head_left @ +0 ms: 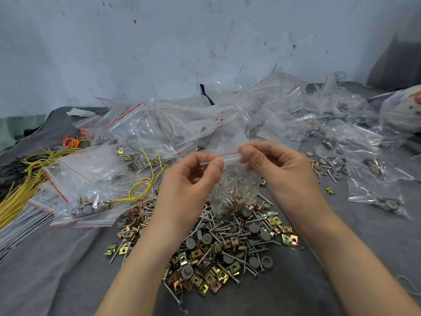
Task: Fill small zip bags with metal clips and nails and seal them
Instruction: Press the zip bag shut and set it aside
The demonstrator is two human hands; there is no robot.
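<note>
Small zip bag (234,190) held up just above the loose pile, clear plastic with a red line along its top strip; nails, some clips and a grey cap show through it, gathered toward the bottom. Left hand (193,179) pinches the left end of the strip between thumb and curled fingers. Right hand (273,165) pinches the right end the same way, thumb on the near side of the strip. The strip runs taut between the two pinches; whether it is pressed closed along its length cannot be told. Directly under the bag, a loose pile of nails and clips (227,247) lies on the grey cloth (57,270), brass-coloured square clips mixed with silver nails and round grey caps. Behind the hands, a heap of clear zip bags (170,124) with red lines, several already holding hardware. To the left, yellow wires (27,190) partly under and beside some bags, a few orange ties (71,141) farther back. More filled bags (378,179) and stray nails to the right. Pale scuffed wall (205,42) behind.
</note>
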